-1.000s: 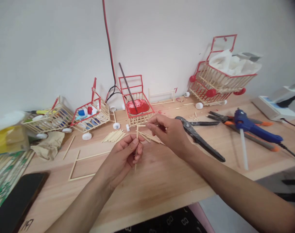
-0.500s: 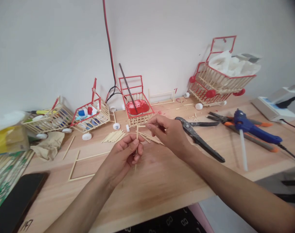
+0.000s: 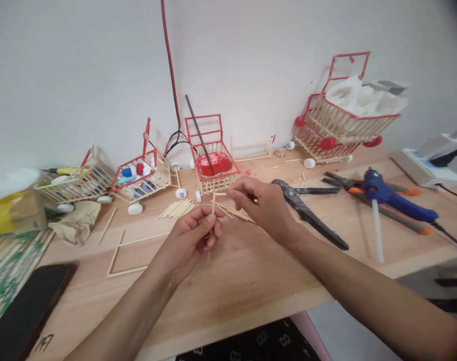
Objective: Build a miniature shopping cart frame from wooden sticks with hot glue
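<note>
Handwritten black characters (image 3: 44, 343), perhaps "MA", stand on the table (image 3: 251, 281) near the dark phone (image 3: 32, 306); reading uncertain. Print on the white wheel (image 3: 180, 193), green print on the wrappers (image 3: 13, 265) and marks on the power strip's (image 3: 424, 168) blue label: too small or blurred to read

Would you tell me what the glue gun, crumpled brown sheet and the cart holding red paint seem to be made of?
The glue gun is likely smooth plastic, given its even blue body. The brown sheet is probably dull paper, sharply creased. The cart looks wooden: pale, matt sticks, red-painted rim.
</note>
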A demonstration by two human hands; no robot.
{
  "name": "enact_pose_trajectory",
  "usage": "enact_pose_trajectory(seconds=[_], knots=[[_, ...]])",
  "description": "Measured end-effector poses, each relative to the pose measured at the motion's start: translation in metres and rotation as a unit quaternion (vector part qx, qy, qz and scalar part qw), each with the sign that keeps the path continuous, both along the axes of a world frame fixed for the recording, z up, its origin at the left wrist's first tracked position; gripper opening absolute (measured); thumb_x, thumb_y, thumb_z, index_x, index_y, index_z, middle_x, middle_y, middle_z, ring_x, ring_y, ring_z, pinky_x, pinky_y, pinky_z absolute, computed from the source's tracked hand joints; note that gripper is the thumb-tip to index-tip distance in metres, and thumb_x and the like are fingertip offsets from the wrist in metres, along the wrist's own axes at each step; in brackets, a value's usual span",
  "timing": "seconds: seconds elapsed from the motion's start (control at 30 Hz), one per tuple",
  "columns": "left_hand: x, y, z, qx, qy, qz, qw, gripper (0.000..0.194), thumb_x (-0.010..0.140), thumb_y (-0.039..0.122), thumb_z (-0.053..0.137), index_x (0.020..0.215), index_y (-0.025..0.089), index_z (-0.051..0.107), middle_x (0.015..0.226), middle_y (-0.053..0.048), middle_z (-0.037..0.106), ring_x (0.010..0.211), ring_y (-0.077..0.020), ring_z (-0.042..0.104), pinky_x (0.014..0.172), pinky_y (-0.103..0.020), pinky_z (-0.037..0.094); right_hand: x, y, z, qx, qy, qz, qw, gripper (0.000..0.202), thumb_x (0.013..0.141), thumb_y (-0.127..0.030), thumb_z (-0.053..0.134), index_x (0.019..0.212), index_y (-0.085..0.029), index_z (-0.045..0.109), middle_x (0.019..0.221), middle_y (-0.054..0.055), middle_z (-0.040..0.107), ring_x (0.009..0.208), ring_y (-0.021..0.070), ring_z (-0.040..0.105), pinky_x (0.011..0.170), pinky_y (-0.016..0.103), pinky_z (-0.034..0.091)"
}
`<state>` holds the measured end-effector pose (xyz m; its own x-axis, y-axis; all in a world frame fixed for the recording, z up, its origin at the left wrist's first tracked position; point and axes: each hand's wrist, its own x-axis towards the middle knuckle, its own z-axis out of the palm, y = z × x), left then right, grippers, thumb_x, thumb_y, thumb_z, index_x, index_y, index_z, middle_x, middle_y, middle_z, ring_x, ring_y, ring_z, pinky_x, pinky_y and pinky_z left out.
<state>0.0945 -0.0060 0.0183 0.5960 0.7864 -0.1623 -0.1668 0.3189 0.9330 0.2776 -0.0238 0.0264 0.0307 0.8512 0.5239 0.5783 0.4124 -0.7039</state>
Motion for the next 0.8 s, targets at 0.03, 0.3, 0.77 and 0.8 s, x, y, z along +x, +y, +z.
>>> enact_pose_trajectory(seconds=[0.03, 0.3, 0.77, 0.8], knots=[[-0.0002, 0.0000, -0.0002, 0.002, 0.001, 0.000, 1.000, 0.013, 0.087, 0.027, 0.058, 0.094, 0.016, 0.060, 0.066, 0.002, 0.055, 0.047, -0.0032, 0.041, 0.047, -0.017, 0.026, -0.0001, -0.0002, 0.0000, 0.000, 0.001, 0.001, 1.000, 0.018, 0.089, -0.024, 0.056, 0.073, -0.017, 0.058, 0.059, -0.005, 0.055, 0.051, 0.0062, 0.041, 0.053, 0.019, 0.032], [-0.0010, 0.0000, 0.0011, 0.046, 0.019, 0.019, 0.999, 0.018, 0.088, 0.029, 0.057, 0.097, 0.013, 0.060, 0.075, -0.001, 0.060, 0.046, -0.0026, 0.039, 0.045, -0.019, 0.021, -0.0005, 0.0023, -0.0025, -0.008, 0.003, 0.007, 1.000, 0.016, 0.090, -0.023, 0.055, 0.076, -0.018, 0.062, 0.059, -0.005, 0.059, 0.049, 0.0059, 0.042, 0.053, 0.019, 0.033], [0.0017, 0.0013, 0.0022, 0.071, 0.022, 0.067, 0.995, 0.021, 0.082, 0.029, 0.064, 0.094, 0.016, 0.054, 0.081, -0.003, 0.068, 0.042, -0.0038, 0.045, 0.039, -0.017, 0.028, 0.0002, 0.0040, -0.0040, -0.015, -0.058, 0.022, 0.998, 0.017, 0.091, -0.024, 0.054, 0.079, -0.017, 0.065, 0.063, -0.003, 0.063, 0.053, 0.0069, 0.048, 0.055, 0.019, 0.034], [0.0017, 0.0011, 0.0022, 0.070, 0.026, 0.068, 0.995, 0.021, 0.081, 0.029, 0.065, 0.095, 0.016, 0.055, 0.084, -0.004, 0.068, 0.042, -0.0038, 0.046, 0.039, -0.017, 0.028, 0.0001, 0.0039, -0.0044, -0.014, -0.060, 0.020, 0.998, 0.017, 0.091, -0.023, 0.054, 0.078, -0.017, 0.064, 0.062, -0.003, 0.063, 0.053, 0.0069, 0.048, 0.055, 0.019, 0.033]])
